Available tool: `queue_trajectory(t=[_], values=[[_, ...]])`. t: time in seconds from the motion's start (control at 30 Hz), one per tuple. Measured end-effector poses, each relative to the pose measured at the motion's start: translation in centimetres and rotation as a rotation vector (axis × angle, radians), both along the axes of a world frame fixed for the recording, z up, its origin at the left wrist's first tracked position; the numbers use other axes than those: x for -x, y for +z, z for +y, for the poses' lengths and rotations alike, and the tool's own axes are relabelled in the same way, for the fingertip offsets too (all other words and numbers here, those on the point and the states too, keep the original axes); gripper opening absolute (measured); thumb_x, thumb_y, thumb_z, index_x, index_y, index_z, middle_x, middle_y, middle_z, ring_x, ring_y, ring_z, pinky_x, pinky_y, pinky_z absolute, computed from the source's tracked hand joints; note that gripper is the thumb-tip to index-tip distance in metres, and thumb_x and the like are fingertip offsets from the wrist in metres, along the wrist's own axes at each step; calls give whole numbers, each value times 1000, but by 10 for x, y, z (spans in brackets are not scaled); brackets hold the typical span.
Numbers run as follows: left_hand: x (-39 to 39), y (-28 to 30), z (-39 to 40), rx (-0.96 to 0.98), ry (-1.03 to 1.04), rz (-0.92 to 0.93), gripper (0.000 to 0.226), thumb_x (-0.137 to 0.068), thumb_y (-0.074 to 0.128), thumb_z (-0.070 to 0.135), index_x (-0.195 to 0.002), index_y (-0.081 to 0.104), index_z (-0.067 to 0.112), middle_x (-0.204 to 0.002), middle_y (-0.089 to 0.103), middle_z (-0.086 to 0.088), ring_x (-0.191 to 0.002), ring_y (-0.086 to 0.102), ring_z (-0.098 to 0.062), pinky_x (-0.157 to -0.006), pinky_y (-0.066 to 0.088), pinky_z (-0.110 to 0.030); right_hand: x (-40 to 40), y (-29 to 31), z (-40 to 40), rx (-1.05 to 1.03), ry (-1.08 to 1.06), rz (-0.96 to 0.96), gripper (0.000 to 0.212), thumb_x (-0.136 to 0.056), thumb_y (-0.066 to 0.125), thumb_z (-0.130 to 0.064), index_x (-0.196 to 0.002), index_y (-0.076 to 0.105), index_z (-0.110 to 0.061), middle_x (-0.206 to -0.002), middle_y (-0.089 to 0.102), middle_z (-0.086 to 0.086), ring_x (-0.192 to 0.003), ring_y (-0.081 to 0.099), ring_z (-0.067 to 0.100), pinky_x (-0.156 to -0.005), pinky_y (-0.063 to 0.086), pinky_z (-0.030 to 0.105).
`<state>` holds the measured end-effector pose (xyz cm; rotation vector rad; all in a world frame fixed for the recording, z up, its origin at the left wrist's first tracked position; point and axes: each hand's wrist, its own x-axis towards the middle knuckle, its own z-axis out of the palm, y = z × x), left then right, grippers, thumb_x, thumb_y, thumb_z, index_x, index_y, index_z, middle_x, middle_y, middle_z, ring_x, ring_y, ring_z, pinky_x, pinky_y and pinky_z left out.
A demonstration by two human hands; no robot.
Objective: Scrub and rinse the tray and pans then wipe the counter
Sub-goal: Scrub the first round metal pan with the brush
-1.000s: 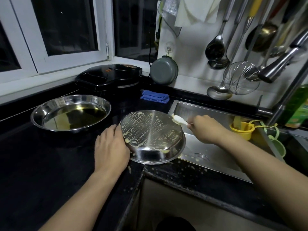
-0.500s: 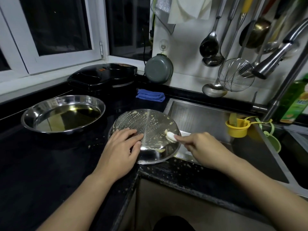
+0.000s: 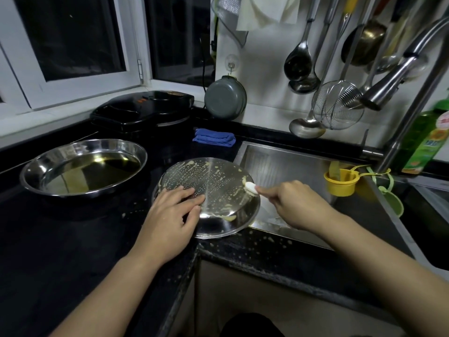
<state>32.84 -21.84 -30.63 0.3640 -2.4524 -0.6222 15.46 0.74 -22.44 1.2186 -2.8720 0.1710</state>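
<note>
A round steel pan (image 3: 218, 188) lies upside down at the corner of the black counter (image 3: 60, 244), partly over the sink (image 3: 286, 166). Its bottom is speckled with yellowish foam. My left hand (image 3: 170, 220) lies flat on the pan's near left part and presses it down. My right hand (image 3: 294, 205) grips a small white brush (image 3: 251, 187), whose head touches the pan's right rim. A second steel pan (image 3: 82, 166) with oily liquid stands upright on the counter to the left.
A folded blue cloth (image 3: 213, 138) lies behind the pan. A black appliance (image 3: 143, 110) sits under the window. A yellow cup (image 3: 341, 181) hangs in the sink, beside the faucet (image 3: 401, 132) and a green soap bottle (image 3: 422, 142). Ladles and a strainer (image 3: 337, 105) hang on the wall.
My left hand slid from the pan's left rim onto its bottom. The brush came from the far right rim down to the pan's right side and stays there.
</note>
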Motion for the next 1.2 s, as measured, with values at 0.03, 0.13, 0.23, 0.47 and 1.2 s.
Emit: queue_trajectory(t=[0.03, 0.13, 0.23, 0.47, 1.2], values=[[0, 1, 0, 1, 2, -9, 55, -96, 29, 56, -133, 66, 38, -144, 55, 14, -144, 35, -6, -126, 17, -43, -5, 1, 0, -5, 26, -5, 47, -106, 43, -26, -142, 43, -56, -82, 57, -4, -75, 58, 25, -76, 55, 44], [2, 1, -1, -20, 9, -39, 55, -95, 27, 60, -132, 64, 45, -145, 50, 24, -145, 29, -2, -126, 10, -43, -25, 1, -1, -6, 139, -48, 44, -104, 45, -34, -139, 41, -61, -105, 69, -2, -82, 63, 23, -76, 55, 43], [3, 0, -2, -58, -7, -36, 54, -94, 28, 62, -132, 63, 47, -146, 50, 23, -145, 28, -2, -124, 19, -45, -9, 2, -8, -12, 87, -2, 44, -105, 45, -28, -138, 46, -57, -97, 69, -3, -76, 62, 19, -71, 55, 40], [1, 1, -3, -92, -21, -47, 43, -99, 35, 59, -131, 61, 51, -146, 48, 28, -145, 25, 3, -125, 19, -49, 50, 13, -48, -12, -30, -17, 45, -102, 45, -23, -137, 53, -50, -130, 66, 9, -109, 62, 39, -90, 53, 43], [0, 5, 0, -59, 17, -28, 32, -104, 46, 45, -131, 64, 47, -144, 52, 25, -144, 29, 0, -123, 25, -45, 18, 24, -61, -125, 89, -23, 39, -100, 53, -27, -128, 62, -51, -130, 66, -5, -102, 66, 23, -88, 55, 40]])
